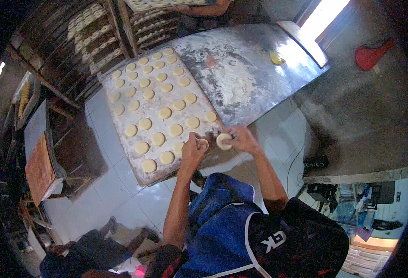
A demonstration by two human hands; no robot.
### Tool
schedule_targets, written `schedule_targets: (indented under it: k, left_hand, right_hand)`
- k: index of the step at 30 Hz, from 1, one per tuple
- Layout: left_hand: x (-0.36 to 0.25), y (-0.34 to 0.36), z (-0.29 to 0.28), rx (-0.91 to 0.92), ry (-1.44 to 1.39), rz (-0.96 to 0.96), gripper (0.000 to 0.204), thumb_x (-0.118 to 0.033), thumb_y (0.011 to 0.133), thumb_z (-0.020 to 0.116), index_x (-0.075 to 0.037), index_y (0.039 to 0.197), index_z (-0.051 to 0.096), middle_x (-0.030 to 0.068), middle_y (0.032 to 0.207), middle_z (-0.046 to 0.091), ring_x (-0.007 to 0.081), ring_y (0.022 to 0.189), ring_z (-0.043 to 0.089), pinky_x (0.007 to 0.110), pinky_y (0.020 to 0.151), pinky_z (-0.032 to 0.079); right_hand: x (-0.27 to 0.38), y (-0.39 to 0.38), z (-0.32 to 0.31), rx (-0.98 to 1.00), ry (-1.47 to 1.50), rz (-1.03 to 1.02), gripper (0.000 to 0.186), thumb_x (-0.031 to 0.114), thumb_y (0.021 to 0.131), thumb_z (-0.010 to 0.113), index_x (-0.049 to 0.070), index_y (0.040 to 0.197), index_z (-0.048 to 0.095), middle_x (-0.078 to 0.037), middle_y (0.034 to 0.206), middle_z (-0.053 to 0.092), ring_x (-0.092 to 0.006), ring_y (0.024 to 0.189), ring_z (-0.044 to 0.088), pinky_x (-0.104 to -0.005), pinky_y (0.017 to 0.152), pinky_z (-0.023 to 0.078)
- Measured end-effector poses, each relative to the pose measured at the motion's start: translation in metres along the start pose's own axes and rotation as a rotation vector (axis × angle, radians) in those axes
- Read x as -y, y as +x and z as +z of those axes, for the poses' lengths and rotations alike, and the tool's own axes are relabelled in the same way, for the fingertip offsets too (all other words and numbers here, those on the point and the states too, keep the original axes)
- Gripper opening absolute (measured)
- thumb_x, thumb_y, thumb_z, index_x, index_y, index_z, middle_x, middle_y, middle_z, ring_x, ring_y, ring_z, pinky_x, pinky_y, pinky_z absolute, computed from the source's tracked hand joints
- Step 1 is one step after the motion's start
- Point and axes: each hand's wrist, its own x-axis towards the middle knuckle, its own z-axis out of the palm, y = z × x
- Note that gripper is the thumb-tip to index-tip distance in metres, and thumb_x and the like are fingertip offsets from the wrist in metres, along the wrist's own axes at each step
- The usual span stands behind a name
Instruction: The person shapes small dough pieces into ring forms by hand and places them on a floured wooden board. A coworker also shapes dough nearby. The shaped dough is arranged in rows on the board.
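My right hand (pixel 242 140) grips a pale, flat dough round (pixel 223 142) just beyond the tray's near right corner. My left hand (pixel 193 152) is closed on another dough round (pixel 204 145), partly covered by its fingers, over the tray's near edge. Beneath and to the left lies a large floured baking tray (pixel 134 136) with loose rows of similar rounds. One dough round (pixel 179 148) sits beside my left hand, and another dough round (pixel 211 116) lies by the tray's right edge.
A metal table (pixel 264 88) strewn with flour (pixel 234 88) adjoins the tray, with a small yellow item (pixel 277 58) on it. Racks of filled trays (pixel 90 34) stand at the far left. A person (pixel 204 11) holds a tray there; another person (pixel 97 250) is at the lower left.
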Motion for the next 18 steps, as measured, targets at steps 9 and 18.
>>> schedule_targets:
  k: [9,18]
  left_hand:
    - [-0.060,0.064,0.083,-0.165,-0.073,0.113,0.038,-0.013,0.077,0.072,-0.004,0.107,0.051,0.0198,0.092,0.066,0.0352,0.085,0.066,0.041,0.074,0.051]
    - [-0.100,0.171,0.184,-0.352,-0.137,0.177,0.031,-0.021,0.086,0.066,0.002,0.107,0.061,0.0184,0.100,0.066,0.0328,0.095,0.063,0.041,0.084,0.049]
  right_hand:
    - [-0.156,0.146,-0.136,-0.295,-0.275,0.047,0.025,0.017,0.072,0.076,0.002,0.091,0.071,-0.009,0.083,0.070,-0.0159,0.077,0.065,-0.0330,0.072,0.052]
    - [-0.161,0.139,-0.163,-0.182,-0.093,0.199,0.022,0.014,0.070,0.079,0.003,0.085,0.065,-0.001,0.075,0.063,-0.0102,0.070,0.059,-0.0289,0.064,0.049]
